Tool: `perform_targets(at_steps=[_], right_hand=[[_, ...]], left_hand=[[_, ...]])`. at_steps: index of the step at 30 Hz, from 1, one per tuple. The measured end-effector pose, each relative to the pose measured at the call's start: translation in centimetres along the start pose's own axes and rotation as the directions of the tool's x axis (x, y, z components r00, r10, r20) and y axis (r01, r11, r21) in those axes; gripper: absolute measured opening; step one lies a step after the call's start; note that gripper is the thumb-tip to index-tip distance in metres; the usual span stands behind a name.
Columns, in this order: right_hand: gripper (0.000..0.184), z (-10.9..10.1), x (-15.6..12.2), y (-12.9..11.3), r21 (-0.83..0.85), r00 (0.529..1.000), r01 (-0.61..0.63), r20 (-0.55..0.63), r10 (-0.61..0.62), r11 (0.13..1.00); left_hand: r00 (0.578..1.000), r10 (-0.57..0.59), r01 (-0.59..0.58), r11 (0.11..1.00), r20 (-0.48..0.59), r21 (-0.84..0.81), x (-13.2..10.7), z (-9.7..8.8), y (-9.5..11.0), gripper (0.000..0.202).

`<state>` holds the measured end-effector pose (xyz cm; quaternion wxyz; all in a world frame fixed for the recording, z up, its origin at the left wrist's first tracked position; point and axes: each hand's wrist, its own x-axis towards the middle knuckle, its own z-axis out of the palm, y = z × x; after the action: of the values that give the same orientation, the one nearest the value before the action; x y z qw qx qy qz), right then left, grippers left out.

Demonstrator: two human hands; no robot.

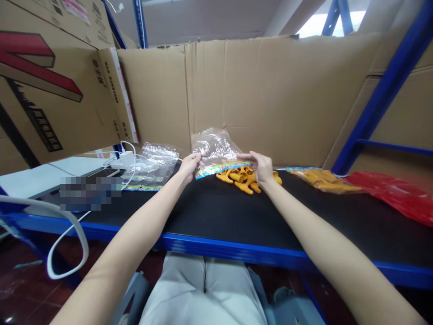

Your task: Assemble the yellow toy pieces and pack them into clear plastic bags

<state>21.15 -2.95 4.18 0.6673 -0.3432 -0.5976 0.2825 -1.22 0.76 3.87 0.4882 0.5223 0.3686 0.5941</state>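
Observation:
A clear plastic bag (216, 146) with a colourful printed strip along its near edge is stretched between my two hands. My left hand (191, 167) pinches its left side. At the other end, my right hand (262, 168) is closed on the bag's right side, with one finger stretched along it. Below and behind the strip lies a pile of orange-yellow plastic pieces (248, 186), some T-shaped, on the black tabletop (216, 216). The bag and my right hand partly hide the pile. Nothing can be made out inside the bag.
More clear bags (152, 162) lie at left, near a white plug adapter (126, 160) and cables. At right are a filled bag of orange-yellow pieces (320, 179) and a red plastic bag (394, 194). A cardboard wall (277, 99) stands behind; a blue rail (230, 249) edges the front.

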Motion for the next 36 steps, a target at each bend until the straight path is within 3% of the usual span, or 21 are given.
perform_targets(at_steps=[3,5,8,11,16,21,28,36], right_hand=[[0.030,-0.6,0.8,0.9,0.105,0.986,-0.146,-0.068,0.154,0.984],[0.035,-0.8,0.9,1.0,0.149,0.953,-0.300,0.010,0.302,0.942],[0.032,-0.7,0.5,0.7,0.196,0.876,-0.481,0.134,0.463,0.855],[0.011,-0.2,-0.1,0.1,0.279,0.847,-0.526,0.087,0.525,0.803],[0.004,0.7,-0.7,-0.1,0.318,0.833,-0.531,0.025,0.553,0.785],[0.019,1.5,-1.1,0.5,0.275,0.857,-0.501,0.024,0.515,0.820],[0.031,1.5,-1.2,1.1,0.234,0.890,-0.415,-0.094,0.445,0.879],[0.026,1.4,-1.0,1.4,0.193,0.937,-0.244,-0.204,0.282,0.950]], left_hand=[[0.995,0.095,-0.096,0.994,0.040,0.046,-0.1,-0.1,-0.2,0.021],[0.986,0.121,-0.130,0.989,0.118,0.074,-0.2,-0.1,-0.4,0.021],[0.952,0.073,-0.117,0.984,0.298,0.133,-0.4,-0.1,-0.9,0.022],[0.921,-0.020,-0.056,0.981,0.389,0.185,-0.6,-0.2,-1.2,0.021],[0.960,-0.114,0.079,0.987,0.257,0.143,-1.0,0.1,-1.0,0.031],[0.999,0.043,-0.047,0.981,0.025,0.189,-1.3,0.8,-1.4,0.034],[0.943,0.330,-0.292,0.881,-0.041,0.373,-0.9,0.8,-2.0,0.031],[0.931,0.356,-0.280,0.839,-0.082,0.466,-0.7,0.7,-1.6,0.030]])
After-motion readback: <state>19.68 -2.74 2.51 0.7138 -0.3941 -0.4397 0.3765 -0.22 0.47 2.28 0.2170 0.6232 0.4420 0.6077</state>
